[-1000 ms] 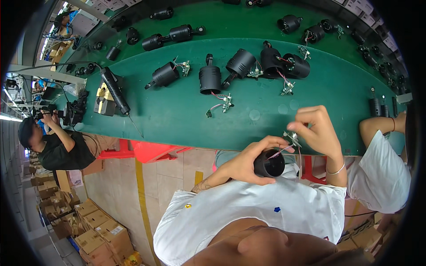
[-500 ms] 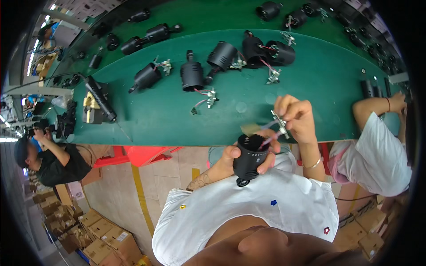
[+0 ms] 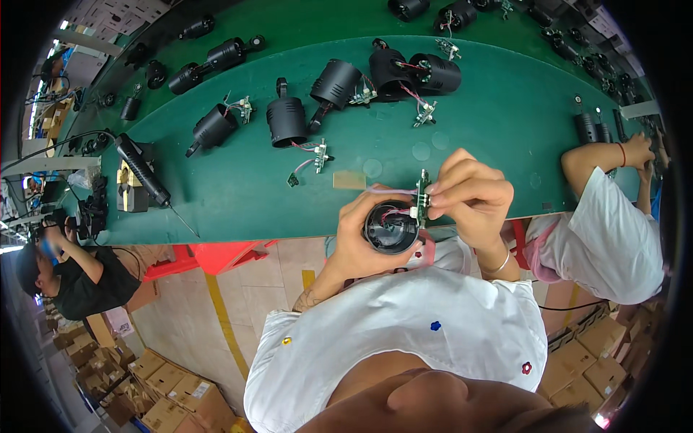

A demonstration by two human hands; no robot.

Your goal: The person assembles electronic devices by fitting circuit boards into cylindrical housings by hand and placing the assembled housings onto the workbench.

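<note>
My left hand (image 3: 355, 242) is wrapped round a black cylindrical housing (image 3: 390, 244), its open end facing up toward me. Between the thumb and fingers of my right hand (image 3: 473, 198) is a small green circuit board (image 3: 422, 196), held upright just above the housing's right rim. Pinkish wires run from the board down into the housing, and a pale wire stretches left from it. Beyond my left hand, a small tan rectangular piece (image 3: 349, 180) lies flat on the green table (image 3: 253, 195).
More black housings with wired boards, such as this one (image 3: 286, 121), lie across the table's far side. A screwdriver-like corded tool (image 3: 143, 169) rests on a stand at left. Other people work at left and right (image 3: 606, 216). A red stool (image 3: 224, 256) stands below the table edge.
The housing has tipped so its opening faces me, and my left hand has shifted round it. The board has turned upright beside the rim. The tan piece now lies visible on the table.
</note>
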